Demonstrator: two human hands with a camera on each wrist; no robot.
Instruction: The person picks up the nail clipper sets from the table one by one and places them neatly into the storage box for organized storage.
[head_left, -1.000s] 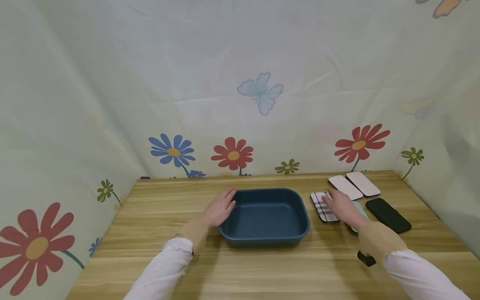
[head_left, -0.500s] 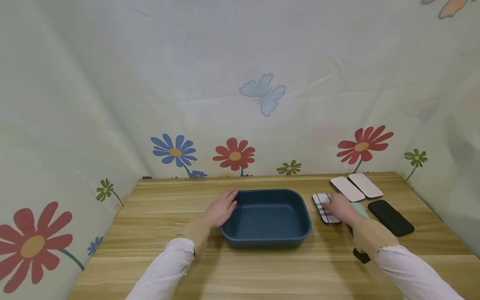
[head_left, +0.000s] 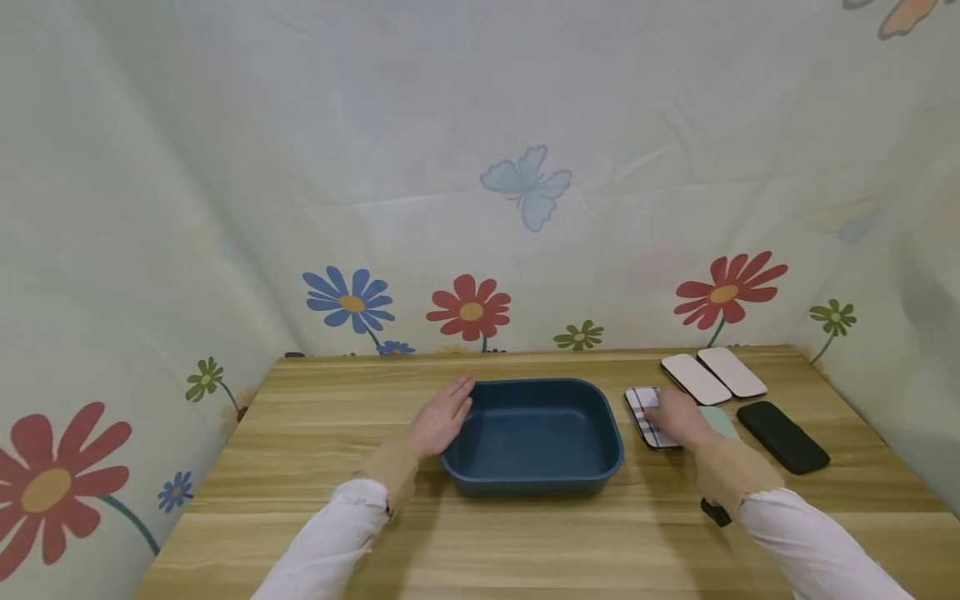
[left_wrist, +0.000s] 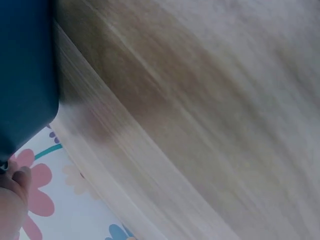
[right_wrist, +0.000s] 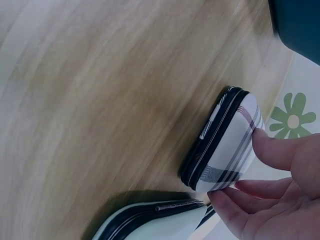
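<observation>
A blue rectangular tray (head_left: 536, 483) sits on the wooden table. My left hand (head_left: 441, 417) rests against its left side, fingers reaching along the far left rim; the left wrist view catches just part of that hand (left_wrist: 14, 195) beside the tray wall. To the tray's right, a white plaid zippered case (head_left: 647, 417) with a dark zip edge lies on the table. My right hand (head_left: 681, 419) pinches this case, partly covering it. In the right wrist view, the thumb lies on the plaid face and the fingers are at the near end.
Beside my right hand lies a mint-green zippered case (head_left: 720, 421), partly hidden by the forearm. Farther right is a black case (head_left: 783, 437). Two pale cases (head_left: 731, 372) lie side by side near the table's back edge. A flowered cloth (head_left: 405, 208) hangs behind.
My right hand has lowered onto the plaid case, and its fingers have drawn in around it. The left hand stays at the tray. The view has shifted slightly.
</observation>
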